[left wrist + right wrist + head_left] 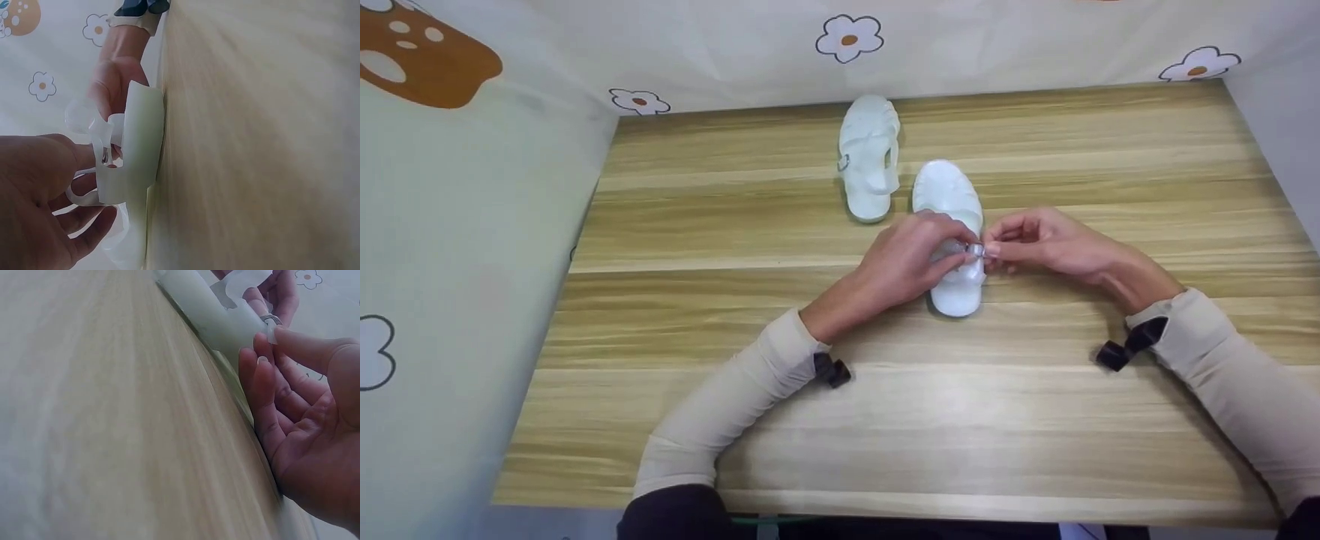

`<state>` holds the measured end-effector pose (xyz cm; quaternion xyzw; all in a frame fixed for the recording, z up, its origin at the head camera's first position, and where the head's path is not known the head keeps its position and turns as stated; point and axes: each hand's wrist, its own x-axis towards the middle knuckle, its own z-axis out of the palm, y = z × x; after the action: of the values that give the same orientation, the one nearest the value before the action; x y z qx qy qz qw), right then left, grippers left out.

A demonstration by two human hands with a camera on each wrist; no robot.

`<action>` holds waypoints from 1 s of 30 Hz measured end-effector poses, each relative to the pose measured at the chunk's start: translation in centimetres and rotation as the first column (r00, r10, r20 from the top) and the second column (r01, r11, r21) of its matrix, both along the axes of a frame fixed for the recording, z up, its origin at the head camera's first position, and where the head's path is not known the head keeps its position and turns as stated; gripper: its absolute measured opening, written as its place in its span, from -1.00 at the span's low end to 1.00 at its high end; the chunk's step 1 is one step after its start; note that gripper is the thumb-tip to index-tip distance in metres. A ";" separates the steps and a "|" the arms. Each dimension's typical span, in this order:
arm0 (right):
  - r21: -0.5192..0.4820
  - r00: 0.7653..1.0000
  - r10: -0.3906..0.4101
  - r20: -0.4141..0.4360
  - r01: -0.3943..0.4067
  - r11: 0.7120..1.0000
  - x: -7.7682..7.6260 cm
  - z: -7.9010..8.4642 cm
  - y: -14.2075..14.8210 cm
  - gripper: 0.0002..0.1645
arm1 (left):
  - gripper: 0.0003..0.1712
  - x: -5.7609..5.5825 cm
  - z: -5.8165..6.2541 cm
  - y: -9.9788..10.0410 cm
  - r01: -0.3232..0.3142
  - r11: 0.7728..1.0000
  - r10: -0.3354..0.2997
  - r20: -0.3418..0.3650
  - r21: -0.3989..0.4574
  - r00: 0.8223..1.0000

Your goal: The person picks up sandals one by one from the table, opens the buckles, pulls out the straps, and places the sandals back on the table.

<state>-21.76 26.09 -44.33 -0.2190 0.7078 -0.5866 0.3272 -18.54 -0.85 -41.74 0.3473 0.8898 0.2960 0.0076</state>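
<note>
A white sandal point(947, 187) lies sole down on the wooden table, toe pointing away from me. My left hand point(911, 255) reaches over its heel end and pinches the strap beside a small metal buckle point(271, 319). From the other side my right hand point(1050, 244) pinches the strap's tip point(272, 334) between thumb and index finger, right at the buckle. In the left wrist view the curved straps point(84, 197) stand up from the thick sole point(143, 129). My fingers partly cover the buckle, so how far the strap runs through it cannot be told.
A second white sandal point(870, 154) stands behind and to the left, with its own side buckle point(844, 161). The wood-grain table point(697, 315) meets a flower-patterned cloth wall point(735, 45) at the back. Black camera mounts point(1114, 355) sit on both wrists.
</note>
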 end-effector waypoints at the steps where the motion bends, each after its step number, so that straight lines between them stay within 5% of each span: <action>1: 0.005 1.000 -0.005 0.000 0.005 1.000 0.0 0.0 0.0 -0.72 | -0.75 0.0 0.0 0.0 0.000 1.000 0.000 0.000 -0.001 1.000; 13: 0.026 0.996 0.058 0.072 -0.060 0.998 -0.6 0.4 0.8 -0.68 | -0.78 0.3 -0.1 0.1 -0.014 0.999 0.013 -0.039 -0.037 0.999; 22: 0.009 0.996 0.088 0.027 -0.088 0.996 -0.5 0.2 1.0 -0.69 | -0.73 0.3 -0.3 0.1 -0.014 1.000 0.015 0.031 -0.017 0.999; 30: -0.026 0.995 0.095 0.004 -0.095 0.995 -0.3 -0.1 0.5 -0.71 | -0.72 0.3 -0.1 0.2 0.008 1.000 -0.008 0.009 -0.005 1.000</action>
<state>-22.02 26.60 -44.43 -0.2554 0.6881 -0.5799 0.3536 -18.23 -0.70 -41.79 0.3497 0.8890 0.2953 0.0136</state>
